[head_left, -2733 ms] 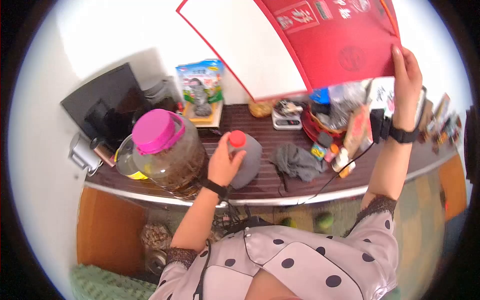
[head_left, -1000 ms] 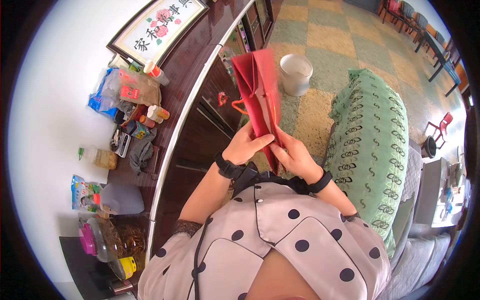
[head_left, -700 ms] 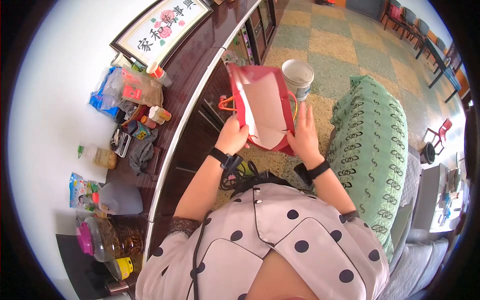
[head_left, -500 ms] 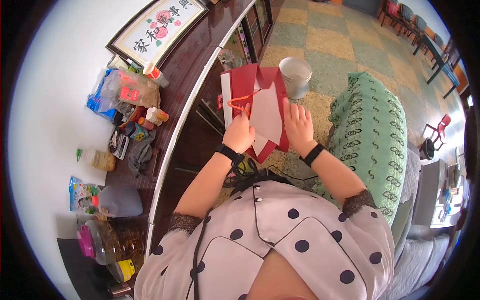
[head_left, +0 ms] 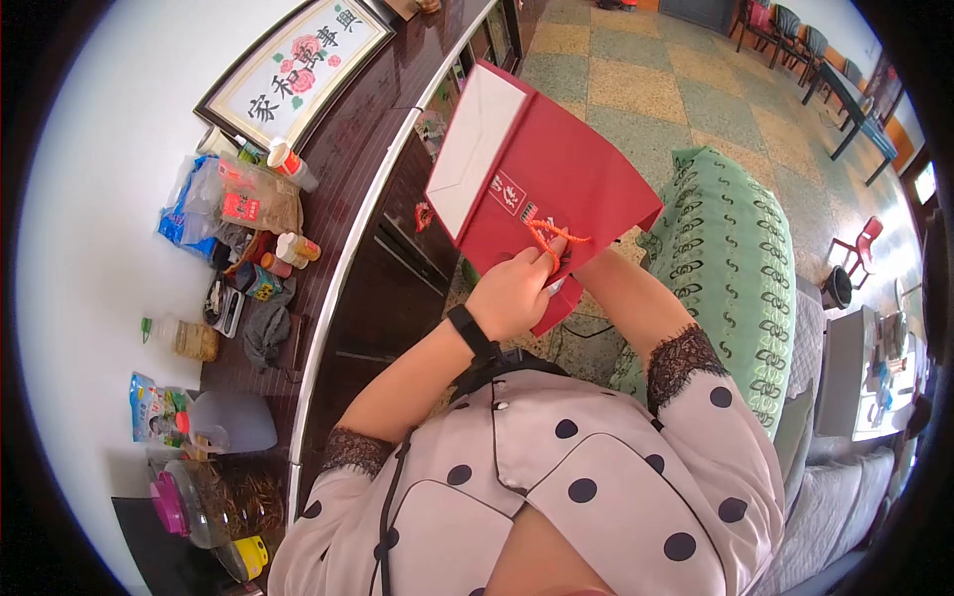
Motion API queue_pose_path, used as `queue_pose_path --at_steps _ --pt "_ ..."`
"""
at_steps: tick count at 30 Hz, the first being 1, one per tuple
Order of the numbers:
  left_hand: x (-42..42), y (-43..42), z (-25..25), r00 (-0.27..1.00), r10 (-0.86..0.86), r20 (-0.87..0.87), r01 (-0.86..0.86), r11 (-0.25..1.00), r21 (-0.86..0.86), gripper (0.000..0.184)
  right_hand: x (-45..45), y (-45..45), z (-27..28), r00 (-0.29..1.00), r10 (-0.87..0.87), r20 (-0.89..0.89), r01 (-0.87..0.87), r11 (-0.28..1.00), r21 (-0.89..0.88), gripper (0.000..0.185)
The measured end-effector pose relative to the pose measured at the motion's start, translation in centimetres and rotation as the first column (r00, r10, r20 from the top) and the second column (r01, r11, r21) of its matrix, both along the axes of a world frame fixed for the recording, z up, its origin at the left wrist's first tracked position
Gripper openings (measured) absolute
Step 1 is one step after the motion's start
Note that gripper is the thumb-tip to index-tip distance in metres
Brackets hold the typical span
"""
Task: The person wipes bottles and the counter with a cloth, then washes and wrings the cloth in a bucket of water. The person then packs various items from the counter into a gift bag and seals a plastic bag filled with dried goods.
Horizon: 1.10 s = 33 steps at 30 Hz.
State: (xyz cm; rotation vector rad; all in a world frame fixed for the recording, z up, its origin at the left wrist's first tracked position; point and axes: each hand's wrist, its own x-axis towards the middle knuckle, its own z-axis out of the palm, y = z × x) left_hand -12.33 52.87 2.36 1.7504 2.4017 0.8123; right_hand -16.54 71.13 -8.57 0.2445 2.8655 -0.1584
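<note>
The one red bag (head_left: 586, 174) is tilted in the air in front of me, between the counter (head_left: 348, 169) and the green cover (head_left: 725, 288). My left hand (head_left: 512, 293) is closed on it beside the orange cord (head_left: 537, 224). My right hand is hidden behind the bag; I can't tell whether it's open or gripping. I'd hold lightly, support the far side and keep the cord free so the paper doesn't crease. On the counter I count one framed picture (head_left: 298, 74), one jug (head_left: 234, 422), one green-capped bottle (head_left: 194, 340) and one purple-lidded jar (head_left: 214, 507). Beyond stands one red chair (head_left: 863, 248).
</note>
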Motion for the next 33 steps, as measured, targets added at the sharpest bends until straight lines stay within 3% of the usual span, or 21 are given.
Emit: queue_pose_path --at_steps 2,4,7,11,15,18,21,25,33 --pt "-0.4 -0.1 0.3 1.0 -0.02 0.012 0.02 0.999 0.049 0.057 0.1 0.5 0.2 1.0 0.0 0.001 0.0 1.0 0.012 0.049" --pt "-0.3 -0.4 0.6 0.989 -0.144 -0.023 0.146 0.987 0.072 0.056 0.3 0.7 0.0 1.0 -0.004 0.009 0.004 1.0 0.02 0.05" --pt "0.5 -1.3 2.1 0.999 -0.043 -0.029 0.042 0.999 -0.022 0.054 0.4 0.9 -0.3 1.0 -0.003 0.014 0.003 1.0 0.029 0.052" --pt "0.7 -1.6 2.1 0.985 0.01 -0.171 -0.01 1.0 0.004 0.053 -0.2 1.4 0.0 1.0 0.0 -0.002 0.0 0.999 0.042 0.054" --pt "-1.2 -3.5 5.0 0.99 0.108 -0.093 -0.097 0.988 0.118 0.048 -0.7 2.4 1.4 1.0 0.001 -0.022 0.0 0.998 0.056 0.056" --pt "-2.7 -4.0 5.5 0.991 0.129 0.037 -0.134 0.911 0.39 0.053 -1.4 3.4 2.8 0.998 0.002 -0.056 0.001 0.998 0.062 0.058" --pt "-2.8 -4.0 6.5 0.976 0.204 0.073 -0.217 0.91 0.354 0.051 -1.8 4.4 4.2 0.997 -0.002 -0.079 0.007 0.998 0.064 0.059" --pt "-2.9 -3.3 5.7 0.965 0.127 0.231 -0.206 0.909 0.362 0.046 -2.4 4.9 5.2 0.996 -0.001 -0.091 0.007 0.998 0.066 0.061" --pt "-1.9 -2.3 4.7 0.977 0.131 0.166 -0.162 0.969 0.186 0.042 -1.8 2.3 0.4 1.0 -0.01 -0.019 0.011 0.994 0.106 0.066"
